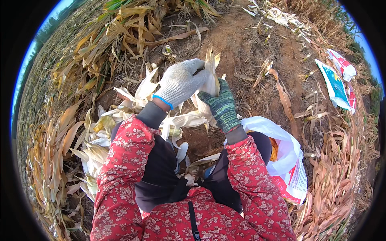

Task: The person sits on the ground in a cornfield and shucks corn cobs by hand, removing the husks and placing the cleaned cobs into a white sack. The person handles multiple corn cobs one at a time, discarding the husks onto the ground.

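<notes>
An ear of corn in a pale dry husk [212, 76] points away from me, held up between both hands. My left hand [184, 79], in a white knit glove with a blue cuff edge, grips the husk from the left side. Around its lower end close the fingers of my right hand [222, 104], which wears a green striped knit glove. The kernels are hidden by the husk and gloves. Below my hands lie more husked ears and loose husks [188, 120]. They spread left into a heap of pale husks [96, 153] beside my left leg.
By my right knee stands an open white plastic sack [289, 156] with yellow corn ears [273, 149] inside. Cut stalks with dry leaves [129, 33] are piled at the upper left. Flattened printed bags [334, 82] lie on the right, and short stubble [316, 117] sticks up from the soil.
</notes>
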### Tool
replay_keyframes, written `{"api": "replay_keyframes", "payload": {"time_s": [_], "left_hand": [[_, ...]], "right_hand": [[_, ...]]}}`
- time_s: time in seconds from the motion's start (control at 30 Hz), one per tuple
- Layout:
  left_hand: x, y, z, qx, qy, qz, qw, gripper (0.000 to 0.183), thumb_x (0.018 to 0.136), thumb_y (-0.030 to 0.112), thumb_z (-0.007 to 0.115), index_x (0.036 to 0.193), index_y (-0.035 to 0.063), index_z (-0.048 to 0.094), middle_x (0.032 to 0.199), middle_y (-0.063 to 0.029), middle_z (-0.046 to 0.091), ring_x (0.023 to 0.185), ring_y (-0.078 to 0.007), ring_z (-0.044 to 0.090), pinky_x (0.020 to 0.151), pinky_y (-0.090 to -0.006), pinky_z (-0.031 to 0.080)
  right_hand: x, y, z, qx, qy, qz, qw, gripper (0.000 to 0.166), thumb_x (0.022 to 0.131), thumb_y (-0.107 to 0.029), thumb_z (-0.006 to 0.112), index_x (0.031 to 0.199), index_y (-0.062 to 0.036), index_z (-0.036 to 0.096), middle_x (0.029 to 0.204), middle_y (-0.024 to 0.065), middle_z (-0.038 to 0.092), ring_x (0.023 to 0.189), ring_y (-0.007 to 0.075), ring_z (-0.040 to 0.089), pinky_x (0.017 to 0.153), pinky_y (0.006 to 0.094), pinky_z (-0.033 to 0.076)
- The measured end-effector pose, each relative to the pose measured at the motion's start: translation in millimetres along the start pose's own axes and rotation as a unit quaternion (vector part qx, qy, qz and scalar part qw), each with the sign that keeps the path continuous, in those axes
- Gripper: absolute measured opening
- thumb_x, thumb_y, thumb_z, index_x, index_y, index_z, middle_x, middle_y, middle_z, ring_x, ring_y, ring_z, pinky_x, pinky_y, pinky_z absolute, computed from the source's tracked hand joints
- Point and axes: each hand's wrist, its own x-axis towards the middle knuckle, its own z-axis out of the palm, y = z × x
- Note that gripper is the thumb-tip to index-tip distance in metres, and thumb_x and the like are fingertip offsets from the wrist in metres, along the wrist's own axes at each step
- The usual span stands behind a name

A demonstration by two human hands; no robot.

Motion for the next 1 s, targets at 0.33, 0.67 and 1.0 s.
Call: {"api": "replay_keyframes", "payload": {"time_s": [0.33, 0.67, 1.0], "left_hand": [[0, -4, 12, -0.075, 0.055, -0.121, 0.988, 0.022, 0.081, 0.022, 0.064, 0.087, 0.0008, 0.066, 0.068, -0.0143, 0.063, 0.065, -0.0254, 0.065, 0.062, -0.0354, 0.051], [-3, -21, 20, -0.51, 0.09, -0.251, 0.818, 0.013, 0.085, 0.013, 0.062, 0.084, -0.0003, 0.063, 0.069, -0.005, 0.06, 0.059, -0.0134, 0.059, 0.056, -0.0257, 0.051], [-12, -34, 23, -0.679, 0.045, -0.262, 0.684, 0.011, 0.091, 0.016, 0.059, 0.087, 0.0056, 0.06, 0.074, -0.0019, 0.056, 0.061, -0.0122, 0.053, 0.057, -0.0252, 0.044]], "right_hand": [[-4, 16, 13, -0.093, 0.105, -0.092, 0.986, 0.068, 0.065, -0.012, 0.086, 0.121, -0.0009, 0.048, 0.109, 0.0121, 0.058, 0.096, 0.0205, 0.058, 0.087, 0.034, 0.049], [4, 12, 3, 0.091, 0.0, -0.045, 0.995, 0.075, 0.064, -0.012, 0.087, 0.125, 0.0015, 0.046, 0.115, 0.0124, 0.058, 0.104, 0.0198, 0.057, 0.093, 0.0324, 0.047], [4, 8, 0, 0.278, -0.062, -0.05, 0.957, 0.064, 0.074, -0.004, 0.077, 0.13, -0.0014, 0.046, 0.121, 0.0092, 0.056, 0.109, 0.0203, 0.055, 0.097, 0.034, 0.044]]}}
